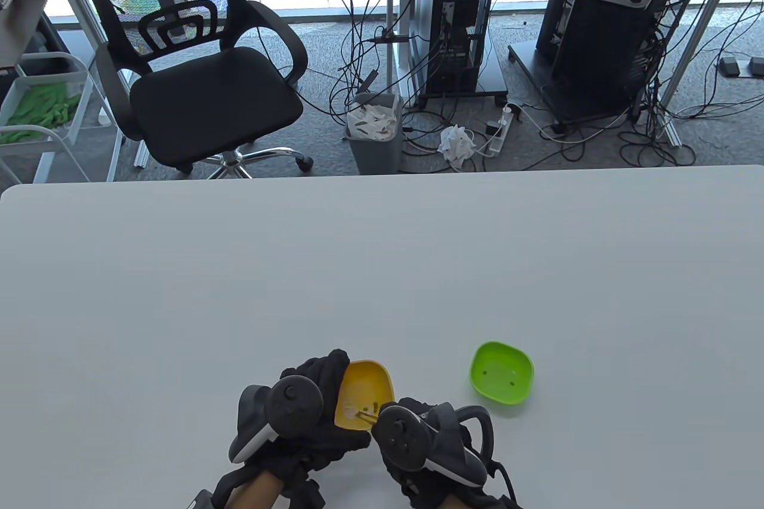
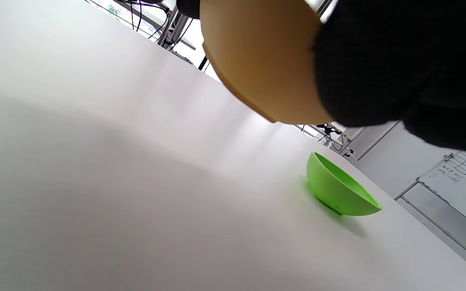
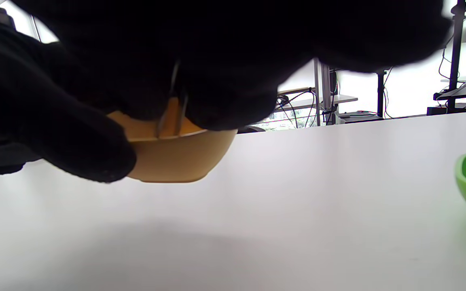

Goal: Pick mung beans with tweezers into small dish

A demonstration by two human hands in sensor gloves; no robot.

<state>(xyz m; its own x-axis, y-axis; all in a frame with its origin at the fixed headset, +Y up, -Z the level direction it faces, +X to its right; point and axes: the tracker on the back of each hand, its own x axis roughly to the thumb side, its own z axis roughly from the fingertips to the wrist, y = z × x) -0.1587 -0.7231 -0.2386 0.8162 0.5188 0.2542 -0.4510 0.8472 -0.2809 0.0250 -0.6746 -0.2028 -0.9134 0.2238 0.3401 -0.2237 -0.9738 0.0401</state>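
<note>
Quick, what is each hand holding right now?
Left hand: holds the yellow dish, lifted and tilted off the table.
Right hand: grips the tweezers, tips inside the yellow dish.

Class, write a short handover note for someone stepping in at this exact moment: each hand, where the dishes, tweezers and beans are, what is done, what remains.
Left hand: holds the yellow dish lifted off the table, tilted toward the right hand.
Right hand: grips the tweezers, tips down inside the yellow dish among a few mung beans.
Green dish: sits on the table to the right, apart from both hands, with a couple of dark specks inside, probably beans.
Done: seemingly two beans moved.
Left: whether a bean is pinched now cannot be told; carry the remaining beans across.
</note>
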